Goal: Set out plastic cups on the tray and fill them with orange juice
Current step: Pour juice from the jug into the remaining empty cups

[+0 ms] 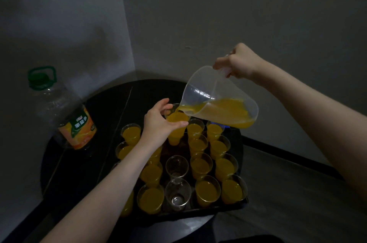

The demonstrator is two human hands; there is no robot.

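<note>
My right hand (239,64) grips the handle of a clear plastic pitcher (216,96), tilted left, with orange juice running from its spout. The juice falls into a clear plastic cup (176,133) that my left hand (158,121) holds lifted above the dark tray (198,213). That cup is nearly full. Several cups filled with juice stand in rows on the tray, such as one (207,191) near the front. Two empty cups (176,166) (177,193) stand in the middle column toward the front. My left forearm hides some cups on the left.
A large, almost empty juice bottle (65,113) with a green cap and orange label stands at the left of the round black table (79,163). Grey walls meet in a corner behind the table. Floor shows at the right.
</note>
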